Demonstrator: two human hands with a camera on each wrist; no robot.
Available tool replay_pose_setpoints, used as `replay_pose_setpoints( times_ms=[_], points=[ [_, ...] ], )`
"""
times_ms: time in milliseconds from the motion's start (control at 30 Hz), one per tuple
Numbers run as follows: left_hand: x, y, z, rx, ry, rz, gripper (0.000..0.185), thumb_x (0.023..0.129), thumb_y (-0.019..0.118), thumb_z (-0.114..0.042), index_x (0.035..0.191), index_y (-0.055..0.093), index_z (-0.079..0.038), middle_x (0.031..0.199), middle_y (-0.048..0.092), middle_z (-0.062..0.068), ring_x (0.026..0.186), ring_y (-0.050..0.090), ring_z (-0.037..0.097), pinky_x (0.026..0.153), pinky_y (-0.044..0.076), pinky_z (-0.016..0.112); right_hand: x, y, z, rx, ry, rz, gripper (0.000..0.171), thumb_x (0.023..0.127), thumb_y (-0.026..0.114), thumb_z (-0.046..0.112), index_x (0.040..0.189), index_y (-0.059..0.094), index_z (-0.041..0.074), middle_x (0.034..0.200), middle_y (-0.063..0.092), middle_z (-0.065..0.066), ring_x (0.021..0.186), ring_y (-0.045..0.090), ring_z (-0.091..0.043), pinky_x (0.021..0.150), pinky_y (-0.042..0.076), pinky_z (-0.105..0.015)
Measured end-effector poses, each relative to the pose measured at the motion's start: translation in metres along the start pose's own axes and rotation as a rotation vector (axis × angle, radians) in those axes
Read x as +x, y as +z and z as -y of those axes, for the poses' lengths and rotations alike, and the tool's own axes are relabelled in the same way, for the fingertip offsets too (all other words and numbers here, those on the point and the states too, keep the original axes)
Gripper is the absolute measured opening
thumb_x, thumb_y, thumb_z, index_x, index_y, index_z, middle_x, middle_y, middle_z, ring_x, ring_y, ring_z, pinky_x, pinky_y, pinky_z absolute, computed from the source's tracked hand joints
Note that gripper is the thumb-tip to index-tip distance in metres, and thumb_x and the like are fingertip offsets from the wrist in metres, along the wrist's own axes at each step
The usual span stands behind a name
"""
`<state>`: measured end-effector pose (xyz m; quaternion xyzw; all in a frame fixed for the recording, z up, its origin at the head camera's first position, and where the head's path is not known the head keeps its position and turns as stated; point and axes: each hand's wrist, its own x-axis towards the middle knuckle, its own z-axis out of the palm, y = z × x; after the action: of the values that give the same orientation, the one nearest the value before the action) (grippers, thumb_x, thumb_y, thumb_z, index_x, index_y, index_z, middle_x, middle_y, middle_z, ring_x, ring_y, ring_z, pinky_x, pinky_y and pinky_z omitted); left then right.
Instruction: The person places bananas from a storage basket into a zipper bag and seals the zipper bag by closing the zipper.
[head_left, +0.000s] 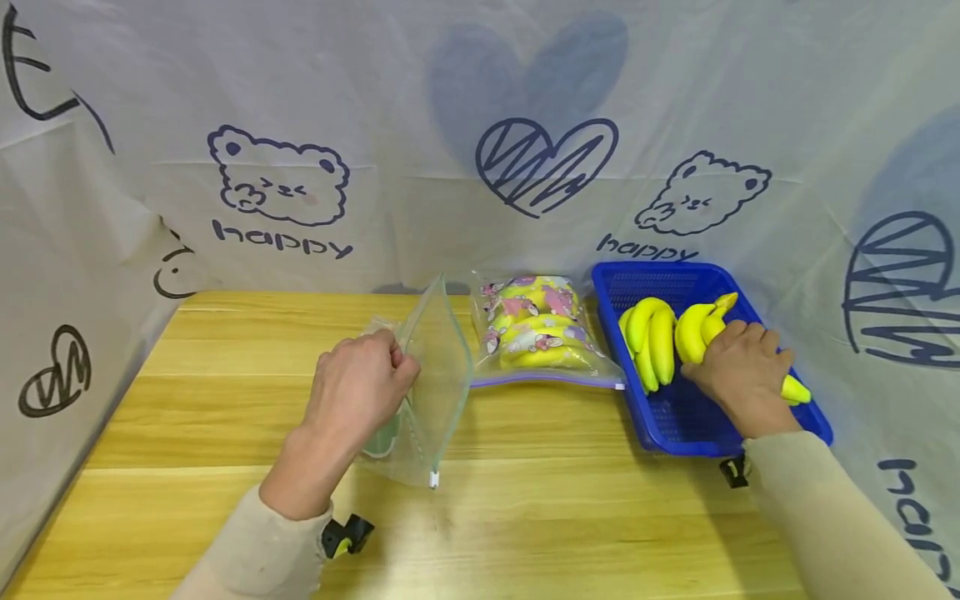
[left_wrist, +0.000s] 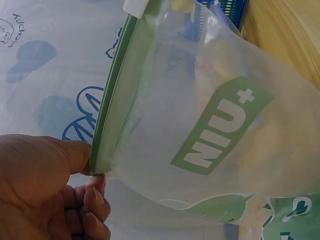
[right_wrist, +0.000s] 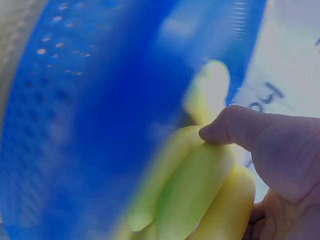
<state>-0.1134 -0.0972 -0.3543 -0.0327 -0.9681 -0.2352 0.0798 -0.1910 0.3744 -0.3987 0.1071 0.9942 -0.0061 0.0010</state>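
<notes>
One clear zip bag printed with cartoon figures (head_left: 536, 333) already lies filled with bananas at the centre of the wooden tabletop (head_left: 525, 517), seemingly zipped. A second, empty clear zip bag with a green seal strip (head_left: 431, 383) stands left of it, its rim pinched by the left hand (head_left: 360, 387). At right, the blue perforated plastic basket (head_left: 675, 417) holds two bunches of yellow bananas: the right hand (head_left: 742, 371) grips one bunch (head_left: 701, 329); the other bunch (head_left: 651, 337) lies loose. So one bag seems packed, one remains.

Clear glossy plastic zip bag with green seal strip (head_left: 431, 392); perforated blue plastic basket (head_left: 678, 417); smooth waxy yellow bananas (head_left: 652, 337); satin light-wood tabletop (head_left: 540, 500); matt printed white cloth backdrop (head_left: 420, 100).
</notes>
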Motion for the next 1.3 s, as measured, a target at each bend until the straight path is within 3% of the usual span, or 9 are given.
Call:
replay_pose_setpoints(
  times_ms=[267, 467, 767, 967, 1133, 1300],
  points=[
    [0.003, -0.001, 0.002, -0.011, 0.023, -0.03, 0.019, 0.092, 0.057, -0.015, 0.074, 0.055, -0.012, 0.065, 0.054, 0.003, 0.06, 0.052, 0.024, 0.06, 0.04, 0.038, -0.017, -0.029, 0.027, 0.051, -0.093, -0.161, 0.086, 0.088, 0.072, 0.055, 0.109, 0.044, -0.024, 0.098, 0.047, -0.041, 0.094, 0.047, -0.061, 0.076, 0.041, -0.075],
    [0.005, -0.005, 0.002, -0.025, 0.032, -0.041, 0.017, 0.092, 0.055, -0.014, 0.075, 0.055, -0.012, 0.064, 0.054, 0.003, 0.059, 0.051, 0.023, 0.059, 0.04, 0.037, -0.039, -0.051, 0.061, 0.105, -0.221, -0.226, 0.069, 0.083, 0.074, 0.053, 0.093, 0.049, -0.01, 0.084, 0.049, -0.025, 0.08, 0.05, -0.047, 0.059, 0.043, -0.058],
    [0.007, -0.008, 0.001, -0.054, -0.013, 0.031, 0.018, 0.096, 0.052, -0.017, 0.079, 0.056, -0.012, 0.068, 0.055, 0.004, 0.061, 0.053, 0.023, 0.06, 0.04, 0.036, -0.083, -0.076, 0.124, 0.188, -0.468, -0.192, 0.058, 0.078, 0.079, 0.046, 0.1, 0.056, -0.003, 0.085, 0.053, -0.015, 0.08, 0.053, -0.034, 0.065, 0.045, -0.047],
    [0.007, -0.006, 0.001, -0.079, -0.004, 0.067, 0.021, 0.099, 0.051, -0.018, 0.079, 0.055, -0.011, 0.069, 0.054, 0.004, 0.063, 0.053, 0.023, 0.06, 0.041, 0.035, -0.113, -0.089, 0.156, 0.201, -0.644, -0.169, 0.066, 0.074, 0.083, 0.049, 0.11, 0.058, 0.0, 0.095, 0.058, -0.011, 0.088, 0.055, -0.03, 0.077, 0.048, -0.045],
    [0.008, -0.005, 0.002, -0.112, -0.008, 0.108, 0.022, 0.102, 0.055, -0.022, 0.083, 0.059, -0.011, 0.073, 0.056, 0.005, 0.064, 0.054, 0.022, 0.058, 0.043, 0.033, -0.137, -0.096, 0.176, 0.206, -0.866, -0.246, 0.066, 0.069, 0.085, 0.047, 0.111, 0.06, 0.003, 0.096, 0.062, -0.007, 0.09, 0.058, -0.028, 0.081, 0.05, -0.044],
    [0.007, -0.006, 0.002, -0.136, -0.004, 0.133, 0.022, 0.104, 0.057, -0.025, 0.088, 0.062, -0.011, 0.073, 0.057, 0.005, 0.064, 0.054, 0.021, 0.058, 0.043, 0.033, -0.154, -0.094, 0.192, 0.105, -1.045, -0.323, 0.068, 0.066, 0.083, 0.055, 0.109, 0.062, 0.005, 0.094, 0.061, -0.005, 0.085, 0.056, -0.024, 0.076, 0.051, -0.039]
  ],
)
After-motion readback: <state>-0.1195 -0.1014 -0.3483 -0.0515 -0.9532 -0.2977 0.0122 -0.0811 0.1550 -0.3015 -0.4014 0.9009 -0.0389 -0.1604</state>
